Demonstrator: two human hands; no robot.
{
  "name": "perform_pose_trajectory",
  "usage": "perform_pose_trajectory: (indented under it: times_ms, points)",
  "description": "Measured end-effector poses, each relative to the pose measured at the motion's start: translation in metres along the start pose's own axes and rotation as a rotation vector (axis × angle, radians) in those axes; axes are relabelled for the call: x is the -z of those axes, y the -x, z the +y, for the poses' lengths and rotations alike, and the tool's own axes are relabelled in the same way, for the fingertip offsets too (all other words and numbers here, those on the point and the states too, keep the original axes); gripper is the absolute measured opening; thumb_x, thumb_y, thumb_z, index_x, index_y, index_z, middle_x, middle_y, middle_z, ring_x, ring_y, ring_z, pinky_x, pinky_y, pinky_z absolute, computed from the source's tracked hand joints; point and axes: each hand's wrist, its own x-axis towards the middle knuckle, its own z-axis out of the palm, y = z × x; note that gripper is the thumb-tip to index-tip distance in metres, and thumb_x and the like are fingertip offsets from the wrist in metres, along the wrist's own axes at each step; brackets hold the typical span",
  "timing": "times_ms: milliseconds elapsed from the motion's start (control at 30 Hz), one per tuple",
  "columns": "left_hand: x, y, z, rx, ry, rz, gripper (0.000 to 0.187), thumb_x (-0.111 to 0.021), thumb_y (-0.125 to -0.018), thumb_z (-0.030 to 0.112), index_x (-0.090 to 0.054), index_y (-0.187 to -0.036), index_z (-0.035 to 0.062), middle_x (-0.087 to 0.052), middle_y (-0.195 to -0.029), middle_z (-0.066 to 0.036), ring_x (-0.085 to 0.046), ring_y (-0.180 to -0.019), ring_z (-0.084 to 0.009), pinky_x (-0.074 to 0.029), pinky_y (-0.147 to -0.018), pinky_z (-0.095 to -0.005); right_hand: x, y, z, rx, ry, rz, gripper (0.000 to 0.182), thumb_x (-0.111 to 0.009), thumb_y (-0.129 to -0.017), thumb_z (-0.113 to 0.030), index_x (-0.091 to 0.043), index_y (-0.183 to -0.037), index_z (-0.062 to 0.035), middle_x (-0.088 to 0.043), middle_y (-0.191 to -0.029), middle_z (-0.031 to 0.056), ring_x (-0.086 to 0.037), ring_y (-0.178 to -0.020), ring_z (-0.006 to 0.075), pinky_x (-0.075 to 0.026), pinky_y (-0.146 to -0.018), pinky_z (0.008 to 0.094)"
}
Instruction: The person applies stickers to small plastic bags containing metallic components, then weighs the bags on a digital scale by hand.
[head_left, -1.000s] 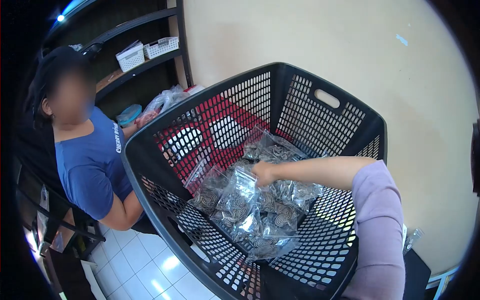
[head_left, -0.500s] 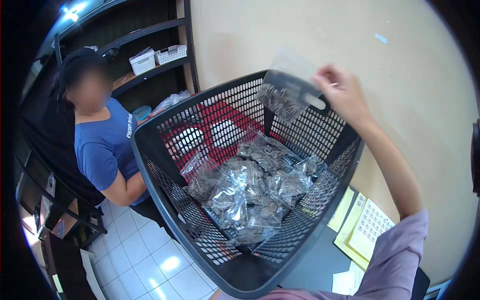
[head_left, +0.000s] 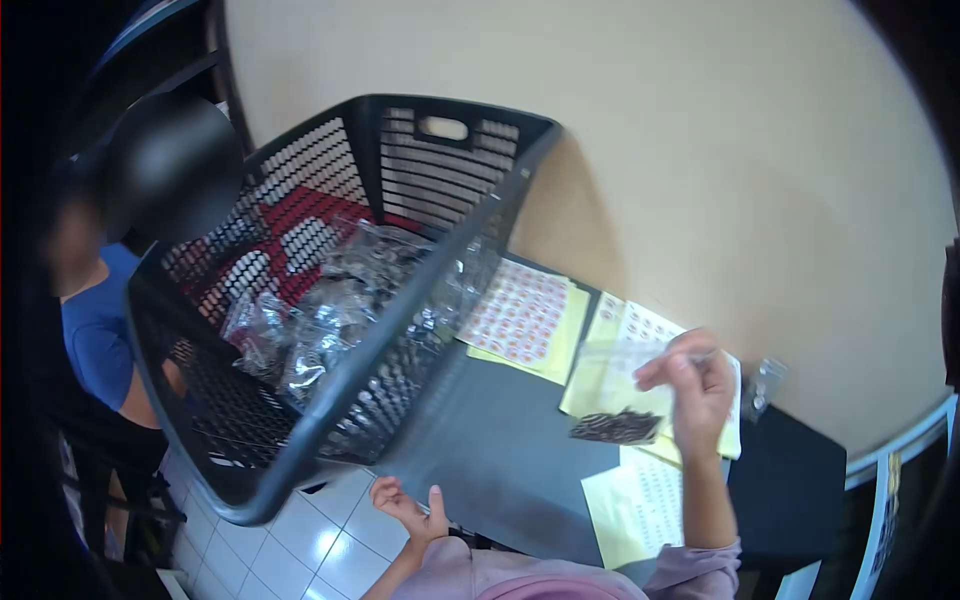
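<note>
My right hand [head_left: 692, 385] pinches the top of a clear plastic bag [head_left: 622, 405] with small dark items at its bottom. The bag hangs over yellow sheets at the right of the dark table [head_left: 480, 440]. Near the table's front edge, my left hand [head_left: 410, 508] is held with fingers apart and nothing in it. To the left stands a large black slatted basket [head_left: 365, 400], tilted in view, holding several clear bags of metallic items [head_left: 340, 310].
Sticker sheets [head_left: 520, 310] on yellow paper lie by the wall, with another sheet [head_left: 655, 500] nearer. A small clear packet [head_left: 762, 390] lies at the table's right. A person in a blue shirt [head_left: 100, 340] stands behind the basket at the left.
The view has swung right, so the basket appears farther left. My right hand has carried the bag from above the basket to over the table. My left hand has come into view.
</note>
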Motion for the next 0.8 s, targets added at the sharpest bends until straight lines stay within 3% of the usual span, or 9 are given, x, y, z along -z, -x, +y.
perform_pose_trajectory:
  times_ms: [67, 167, 267, 333, 400, 433, 567, 800]
  points:
    - [-0.022, -0.013, 0.033, -0.048, 0.240, -0.119, 0.051, -0.058, -0.067, 0.006, -0.025, -0.106, 0.0025, -0.029, -0.103, -0.014, -0.032, -0.097, -0.0231, -0.027, -0.084, -0.0337, 0.005, 0.031, 0.014, -0.067, -0.093, 0.064, 0.006, -0.050, -0.083, -0.004, -0.047, -0.086, 0.0011, -0.050, -0.076, 0.0078, -0.061, -0.067, 0.0186, -0.052, -0.059, 0.0286]
    - [-0.047, -0.052, 0.085, -0.114, 0.460, -0.482, 0.053, -0.061, -0.067, 0.007, -0.030, -0.110, 0.0031, -0.038, -0.108, -0.015, -0.037, -0.097, -0.0218, -0.031, -0.082, -0.0320, 0.004, 0.061, 0.015, -0.096, -0.146, 0.103, 0.004, -0.050, -0.082, -0.002, -0.049, -0.084, 0.0013, -0.050, -0.077, 0.0082, -0.061, -0.070, 0.0186, -0.052, -0.059, 0.0280]
    - [-0.075, -0.071, 0.140, -0.061, 0.688, -0.602, 0.059, -0.064, -0.067, 0.007, -0.029, -0.114, 0.0026, -0.044, -0.110, -0.016, -0.041, -0.099, -0.0209, -0.032, -0.084, -0.0328, 0.006, 0.081, 0.009, -0.084, -0.118, 0.100, 0.004, -0.051, -0.081, -0.001, -0.050, -0.083, 0.0018, -0.050, -0.077, 0.0090, -0.060, -0.070, 0.0180, -0.051, -0.060, 0.0278]
    - [-0.085, -0.073, 0.169, 0.016, 0.884, -0.714, 0.060, -0.065, -0.069, 0.003, -0.029, -0.116, 0.0019, -0.052, -0.103, -0.015, -0.049, -0.095, -0.0187, -0.038, -0.082, -0.0311, 0.009, 0.088, 0.007, -0.055, -0.100, 0.083, 0.004, -0.052, -0.080, -0.001, -0.051, -0.082, 0.0021, -0.051, -0.077, 0.0095, -0.059, -0.070, 0.0171, -0.051, -0.061, 0.0272]
    - [-0.091, -0.063, 0.190, 0.082, 0.870, -0.704, 0.060, -0.065, -0.070, 0.002, -0.028, -0.117, 0.0018, -0.055, -0.094, -0.013, -0.051, -0.088, -0.0168, -0.040, -0.078, -0.0286, 0.017, 0.095, 0.009, 0.054, 0.013, 0.043, 0.005, -0.054, -0.079, -0.001, -0.053, -0.081, 0.0026, -0.051, -0.078, 0.0103, -0.055, -0.069, 0.0149, -0.049, -0.062, 0.0251]
    - [-0.093, -0.060, 0.196, 0.150, 0.855, -0.702, 0.060, -0.065, -0.070, 0.001, -0.028, -0.118, 0.0016, -0.057, -0.085, -0.011, -0.053, -0.081, -0.0149, -0.041, -0.075, -0.0262, 0.017, 0.099, 0.009, -0.005, -0.068, 0.089, 0.006, -0.055, -0.077, -0.001, -0.054, -0.082, 0.0023, -0.053, -0.078, 0.0107, -0.052, -0.068, 0.0140, -0.046, -0.062, 0.0241]
    - [-0.101, -0.050, 0.208, 0.157, 0.807, -0.628, 0.058, -0.061, -0.071, -0.006, -0.027, -0.118, 0.0010, -0.058, -0.074, -0.009, -0.054, -0.075, -0.0134, -0.042, -0.071, -0.0235, 0.030, 0.101, 0.012, 0.013, -0.064, 0.072, 0.007, -0.057, -0.074, 0.000, -0.054, -0.081, 0.0014, -0.055, -0.077, 0.0102, -0.053, -0.070, 0.0143, -0.045, -0.062, 0.0245]
    - [-0.108, -0.040, 0.215, -0.118, 0.610, -0.547, 0.065, -0.063, -0.067, -0.004, -0.025, -0.120, -0.0019, -0.059, -0.071, -0.007, -0.054, -0.072, -0.0135, -0.041, -0.070, -0.0247, 0.046, 0.096, 0.001, 0.001, -0.039, -0.028, 0.008, -0.063, -0.070, 0.000, -0.058, -0.076, 0.0010, -0.059, -0.076, 0.0098, -0.056, -0.070, 0.0146, -0.044, -0.063, 0.0241]
